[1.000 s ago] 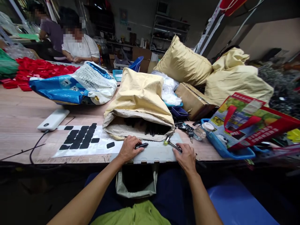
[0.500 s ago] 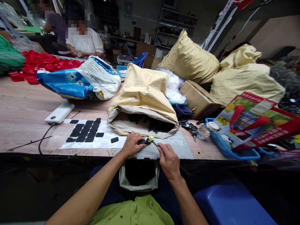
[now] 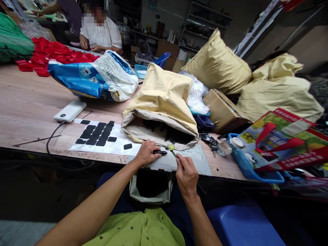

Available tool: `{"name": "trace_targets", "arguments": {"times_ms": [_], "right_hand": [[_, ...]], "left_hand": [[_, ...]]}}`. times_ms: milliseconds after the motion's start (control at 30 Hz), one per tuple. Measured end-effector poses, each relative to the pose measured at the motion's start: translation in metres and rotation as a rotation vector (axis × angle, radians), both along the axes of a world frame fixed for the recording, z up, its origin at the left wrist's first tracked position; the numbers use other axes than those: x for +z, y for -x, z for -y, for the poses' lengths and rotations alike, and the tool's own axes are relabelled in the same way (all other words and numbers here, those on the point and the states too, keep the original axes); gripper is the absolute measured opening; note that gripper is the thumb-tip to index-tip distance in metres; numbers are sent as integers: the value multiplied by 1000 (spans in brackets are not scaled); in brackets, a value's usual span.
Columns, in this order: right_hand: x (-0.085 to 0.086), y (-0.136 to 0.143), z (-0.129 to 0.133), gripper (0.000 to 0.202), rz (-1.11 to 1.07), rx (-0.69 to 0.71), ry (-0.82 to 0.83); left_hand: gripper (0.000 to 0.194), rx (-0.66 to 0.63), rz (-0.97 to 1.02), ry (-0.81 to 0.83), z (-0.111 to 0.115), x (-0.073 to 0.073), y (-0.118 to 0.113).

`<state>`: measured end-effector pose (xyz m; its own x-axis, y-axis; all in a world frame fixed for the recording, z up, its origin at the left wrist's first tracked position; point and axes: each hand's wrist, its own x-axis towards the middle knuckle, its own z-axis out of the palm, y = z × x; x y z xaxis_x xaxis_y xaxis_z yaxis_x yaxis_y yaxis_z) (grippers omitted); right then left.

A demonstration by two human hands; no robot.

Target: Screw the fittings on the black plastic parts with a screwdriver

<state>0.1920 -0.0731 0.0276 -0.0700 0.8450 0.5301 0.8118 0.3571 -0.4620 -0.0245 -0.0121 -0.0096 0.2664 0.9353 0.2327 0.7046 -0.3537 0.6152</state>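
My left hand (image 3: 147, 153) is closed on a slim black pen-like piece (image 3: 160, 152), whose end sticks out to the right past the fingertips. In my right hand (image 3: 187, 173) I pinch the thin handle of a small tool with a round yellow-green head (image 3: 171, 147). That head stands a little to the right of the black piece's tip, apart from it. Both hands are over a grey board (image 3: 197, 160) at the table's front edge. Just behind them lies the wide mouth of a tan sack (image 3: 161, 92), with many dark slender pieces inside.
Black rounded patches (image 3: 98, 133) lie on a white sheet (image 3: 116, 150) at the left, near a white power bank (image 3: 70, 111). Right are a clear jar (image 3: 224, 149) and a blue basket (image 3: 246, 164). Below the edge hangs an open bag (image 3: 151, 198). A co-worker (image 3: 101, 36) sits opposite.
The tool's round head has moved right, away from the black piece it was at. More of the black piece now shows beyond my left fingers. The whole view has tilted slightly.
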Motion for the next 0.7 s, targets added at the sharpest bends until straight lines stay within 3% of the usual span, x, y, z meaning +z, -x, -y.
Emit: {"name": "trace_targets", "arguments": {"times_ms": [133, 233, 367, 567, 700], "right_hand": [[-5, -3, 2, 29, 63, 8, 45], [-5, -15, 0, 29, 39, -70, 3], [-8, -58, -14, 28, 125, -209, -44], [-30, -130, -48, 25, 316, -187, -43], [-25, -123, -56, 22, 292, -199, -101]], "left_hand": [[20, -2, 20, -8, 1, 1, 0], [20, -11, 20, 3, 1, 3, 1], [20, -42, 10, 25, 1, 5, 3], [24, -43, -5, 29, 1, 5, 3], [31, -27, -10, 18, 1, 4, 2]]}}
